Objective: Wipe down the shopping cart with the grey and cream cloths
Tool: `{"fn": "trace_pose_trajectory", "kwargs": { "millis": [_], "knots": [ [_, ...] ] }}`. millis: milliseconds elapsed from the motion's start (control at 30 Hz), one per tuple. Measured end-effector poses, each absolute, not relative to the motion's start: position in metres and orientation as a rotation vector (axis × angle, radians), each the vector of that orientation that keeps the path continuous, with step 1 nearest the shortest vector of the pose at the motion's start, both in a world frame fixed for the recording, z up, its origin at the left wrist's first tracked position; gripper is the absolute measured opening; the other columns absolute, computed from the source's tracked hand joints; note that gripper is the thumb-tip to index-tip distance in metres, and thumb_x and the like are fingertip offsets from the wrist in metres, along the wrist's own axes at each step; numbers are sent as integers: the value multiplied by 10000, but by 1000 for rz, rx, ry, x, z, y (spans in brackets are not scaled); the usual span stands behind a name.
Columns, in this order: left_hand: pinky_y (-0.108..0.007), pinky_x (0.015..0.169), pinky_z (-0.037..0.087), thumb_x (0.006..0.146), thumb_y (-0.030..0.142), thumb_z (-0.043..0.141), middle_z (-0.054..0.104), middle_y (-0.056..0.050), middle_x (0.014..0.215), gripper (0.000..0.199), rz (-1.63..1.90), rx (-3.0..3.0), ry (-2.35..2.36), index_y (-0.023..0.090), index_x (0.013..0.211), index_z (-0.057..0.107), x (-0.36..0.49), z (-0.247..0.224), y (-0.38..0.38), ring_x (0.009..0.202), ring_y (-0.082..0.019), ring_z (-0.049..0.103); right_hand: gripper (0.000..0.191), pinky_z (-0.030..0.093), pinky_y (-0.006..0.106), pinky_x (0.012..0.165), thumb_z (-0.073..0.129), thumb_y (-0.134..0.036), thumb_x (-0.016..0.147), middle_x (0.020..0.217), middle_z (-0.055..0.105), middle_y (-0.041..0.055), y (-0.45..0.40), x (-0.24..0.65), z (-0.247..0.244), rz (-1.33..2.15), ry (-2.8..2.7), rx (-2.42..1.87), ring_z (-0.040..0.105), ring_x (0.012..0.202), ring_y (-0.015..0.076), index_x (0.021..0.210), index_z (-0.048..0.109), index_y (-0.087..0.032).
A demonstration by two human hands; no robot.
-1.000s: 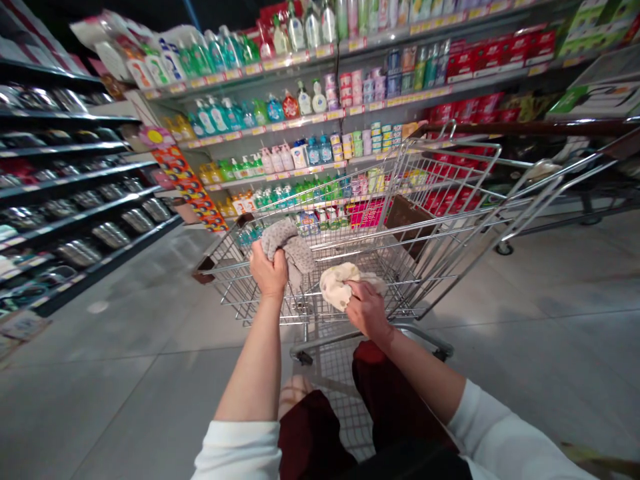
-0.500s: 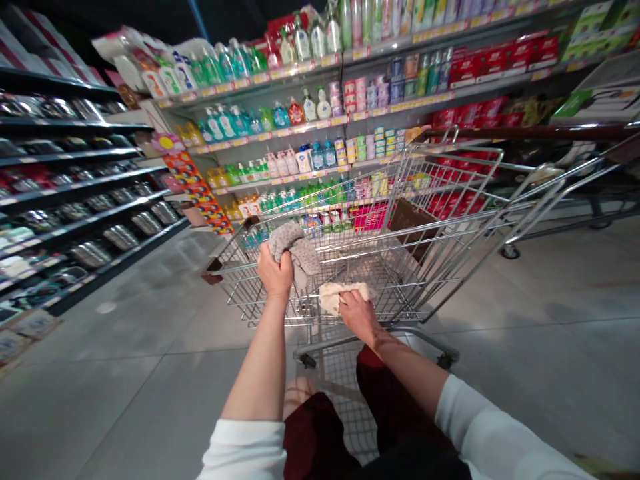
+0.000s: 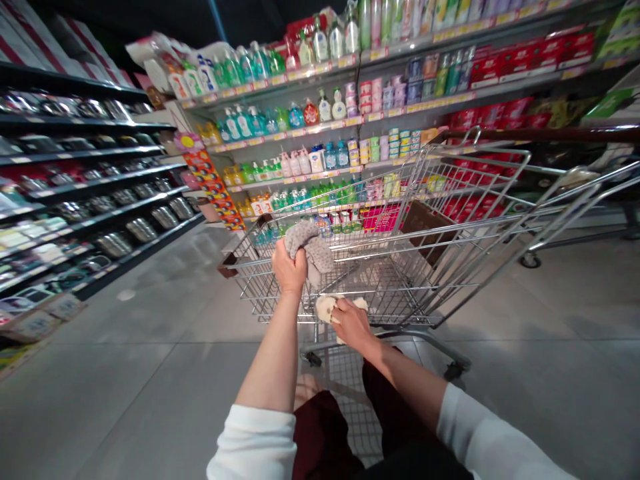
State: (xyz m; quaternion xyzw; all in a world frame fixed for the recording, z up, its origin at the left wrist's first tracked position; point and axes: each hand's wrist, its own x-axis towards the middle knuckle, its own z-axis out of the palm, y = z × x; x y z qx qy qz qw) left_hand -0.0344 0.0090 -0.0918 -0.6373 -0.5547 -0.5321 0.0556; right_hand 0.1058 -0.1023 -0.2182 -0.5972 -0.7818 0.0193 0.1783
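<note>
My left hand (image 3: pixel 289 272) is closed on a grey fluffy cloth (image 3: pixel 313 248), at the top rim of a wire shopping cart (image 3: pixel 395 238), towards its left end. Part of the cloth hangs over the inner side of the rim. Lower and to the right, my right hand (image 3: pixel 353 325) grips a crumpled cream cloth (image 3: pixel 327 309) against the near side of the cart. The fingertips of both hands are partly hidden by fabric. Only bare wire mesh shows in the cart's basket.
Behind the cart stand shelves (image 3: pixel 280 79) of bottles, tubs and red boxes. Metal pots line another shelf unit (image 3: pixel 100 180) on the left. An orange patterned display stand (image 3: pixel 213 183) is at the shelf end. A second cart (image 3: pixel 607 193) is at far right. Tiled floor (image 3: pixel 165 373) surrounds us.
The view has swung a little to the left. My right hand has moved left and down along the cart with the cream cloth. My left hand stays at the rim with the grey cloth.
</note>
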Motion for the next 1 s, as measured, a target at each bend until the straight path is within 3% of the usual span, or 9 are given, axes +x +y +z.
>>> {"fn": "trace_pose_trajectory", "kwargs": {
  "millis": [100, 200, 367, 500, 600, 733, 833, 1000],
  "knots": [
    [-364, 844, 437, 834, 262, 451, 667, -100, 997, 277, -1624, -1916, -1676, 203, 1093, 531, -34, -93, 9, 974, -283, 620, 334, 441, 231, 841, 372, -335, 995, 1239, 537, 60, -90, 94, -190, 25, -2251, -1588, 408, 1209, 167, 1065, 680, -228],
    [-365, 856, 435, 836, 257, 447, 664, -106, 1010, 285, -1620, -1929, -1675, 196, 1103, 527, -34, -93, 10, 990, -284, 617, 361, 441, 229, 816, 331, -285, 1001, 1244, 536, 77, -78, 87, -190, 34, -2292, -1567, 397, 1228, 177, 1095, 673, -217],
    [-360, 856, 446, 823, 259, 450, 667, -97, 1018, 308, -1614, -1961, -1666, 200, 1119, 512, -36, -91, 10, 978, -277, 623, 214, 439, 206, 749, 464, -137, 920, 1046, 599, 91, -80, 80, -244, 130, -2360, -1622, 508, 1064, 150, 943, 676, -120],
    [-362, 865, 449, 819, 262, 450, 662, -100, 1019, 307, -1610, -1963, -1650, 204, 1115, 509, -38, -93, 11, 996, -277, 623, 123, 467, 225, 795, 577, -192, 882, 898, 603, 36, -92, 86, -277, 175, -2364, -1600, 542, 899, 100, 833, 642, -100],
    [-370, 874, 447, 816, 263, 448, 658, -108, 1014, 313, -1631, -1963, -1626, 197, 1115, 513, -39, -95, 12, 992, -281, 622, 93, 451, 194, 759, 608, -205, 831, 877, 604, 26, -97, 105, -270, 117, -2283, -1543, 543, 870, 94, 803, 672, -144],
    [-382, 885, 441, 812, 278, 445, 657, -122, 1032, 331, -1652, -1911, -1630, 183, 1120, 522, -39, -97, 15, 995, -290, 612, 116, 464, 217, 826, 606, -237, 824, 970, 606, 54, -108, 159, -232, -74, -2092, -1501, 533, 989, 129, 784, 684, -160],
    [-376, 888, 439, 806, 282, 436, 652, -122, 1052, 341, -1668, -1894, -1607, 176, 1116, 530, -39, -97, 15, 1003, -285, 606, 186, 464, 269, 923, 561, -258, 866, 1112, 591, 87, -125, 214, -211, -267, -1868, -1504, 494, 1109, 168, 936, 710, -171],
    [-373, 886, 439, 801, 290, 436, 651, -121, 1049, 342, -1687, -1889, -1598, 175, 1108, 531, -37, -98, 14, 1001, -283, 604, 212, 451, 350, 1003, 543, -213, 844, 1215, 569, 116, -151, 288, -241, -308, -1615, -1816, 458, 1188, 221, 968, 704, -154]
  ]
}}
